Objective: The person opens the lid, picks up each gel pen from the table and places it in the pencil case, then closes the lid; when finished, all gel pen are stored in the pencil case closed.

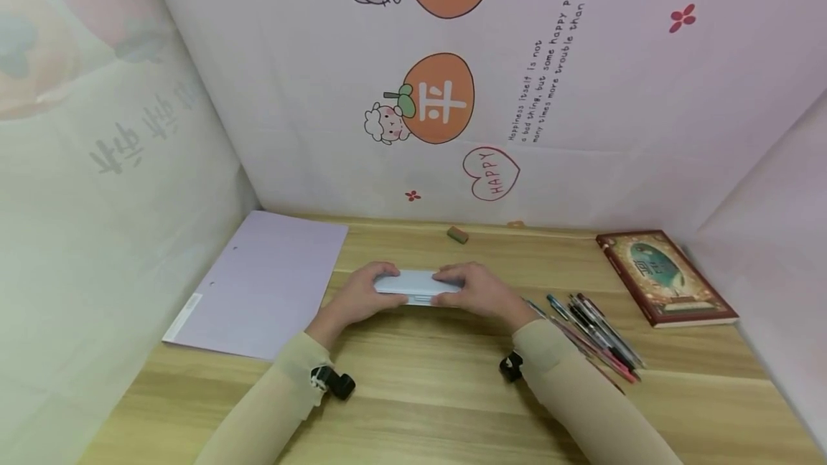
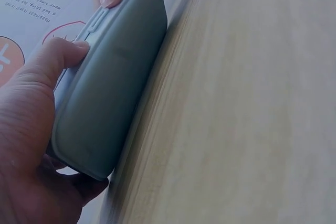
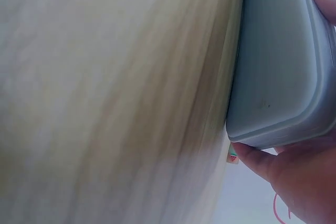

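Note:
A light blue hard pencil case (image 1: pixel 416 283) with a small front latch sits at the middle of the table, held by both hands. My left hand (image 1: pixel 362 294) grips its left end, thumb on the front edge near the latch and fingers round the far side. The right end is gripped the same way by my right hand (image 1: pixel 481 293). In the left wrist view the case (image 2: pixel 115 72) has its smooth body close against the tabletop and its lid appears closed. The right wrist view shows its rounded corner (image 3: pixel 278 103) with fingertips at the edge.
On the left lies a lilac folder (image 1: pixel 271 278). Several pens and pencils (image 1: pixel 597 336) are spread right of my right hand, and a hardcover book (image 1: pixel 659 271) lies farther right. Behind the case is a small eraser (image 1: pixel 457 235). Printed white walls (image 1: pixel 310 128) enclose the table.

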{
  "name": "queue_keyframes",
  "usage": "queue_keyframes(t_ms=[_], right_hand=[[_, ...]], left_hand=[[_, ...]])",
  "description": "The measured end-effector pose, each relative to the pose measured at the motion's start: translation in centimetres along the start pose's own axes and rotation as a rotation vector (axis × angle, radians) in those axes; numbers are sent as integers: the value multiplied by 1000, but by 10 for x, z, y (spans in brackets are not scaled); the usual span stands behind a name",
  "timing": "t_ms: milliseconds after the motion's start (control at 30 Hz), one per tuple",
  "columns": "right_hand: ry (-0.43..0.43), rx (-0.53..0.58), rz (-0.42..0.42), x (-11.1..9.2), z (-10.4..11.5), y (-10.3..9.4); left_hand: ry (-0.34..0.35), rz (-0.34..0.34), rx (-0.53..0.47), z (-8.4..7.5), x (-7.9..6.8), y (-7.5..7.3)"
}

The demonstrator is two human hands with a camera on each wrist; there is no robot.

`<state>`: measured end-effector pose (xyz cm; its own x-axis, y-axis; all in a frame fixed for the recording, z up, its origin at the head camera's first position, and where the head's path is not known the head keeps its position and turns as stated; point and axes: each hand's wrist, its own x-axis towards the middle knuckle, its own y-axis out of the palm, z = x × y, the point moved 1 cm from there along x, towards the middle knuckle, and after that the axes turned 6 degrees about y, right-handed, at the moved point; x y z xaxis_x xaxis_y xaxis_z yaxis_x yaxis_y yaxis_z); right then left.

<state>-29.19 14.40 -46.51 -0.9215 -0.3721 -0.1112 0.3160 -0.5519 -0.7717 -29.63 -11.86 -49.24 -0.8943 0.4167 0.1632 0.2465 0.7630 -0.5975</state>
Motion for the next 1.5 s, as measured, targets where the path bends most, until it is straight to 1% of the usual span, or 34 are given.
queue_keyframes(t_ms=[67,100,233,300,333,400,500,567,700,867,933,1000,1067,1167,1233,1333,1467,1500], right_hand=[[-15,-3,1,-1,0,-1],[-20,0,0,-1,0,-2],[-27,16,-7,-3,1,-6],[-35,5,-15,-4,1,-7],[-43,-3,-14,-4,1,-8],[-53,-21,-8,-5,2,-8],[-39,-28,5,-6,2,-7],[-26,-11,10,-7,1,-7],[6,60,-2,-9,-1,-9],[26,154,-16,-9,-7,-17],[37,199,-24,-8,-8,-20],[70,247,-41,-8,-10,-23],[115,285,-61,-8,-12,-26],[174,349,-74,-6,-16,-28],[206,371,-79,-5,-17,-29],[233,391,-93,-2,-19,-31],[240,458,-120,1,-21,-32],[243,476,-124,1,-21,-32]], left_hand=[[16,-1,17,-1,1,0],[28,3,42,-1,1,1],[112,62,228,1,4,3],[149,84,302,3,4,4],[157,89,321,5,4,4],[146,83,302,8,2,3],[106,65,230,13,-1,2],[80,53,172,17,-3,1],[54,35,46,22,-8,-3],[43,36,-126,22,-14,-10],[36,33,-175,22,-15,-12],[32,26,-210,24,-16,-12],[31,25,-232,26,-16,-13],[47,24,-238,28,-16,-12],[60,31,-236,28,-17,-12],[67,47,-229,27,-16,-13],[76,69,-203,25,-17,-14],[79,75,-181,25,-18,-14]])
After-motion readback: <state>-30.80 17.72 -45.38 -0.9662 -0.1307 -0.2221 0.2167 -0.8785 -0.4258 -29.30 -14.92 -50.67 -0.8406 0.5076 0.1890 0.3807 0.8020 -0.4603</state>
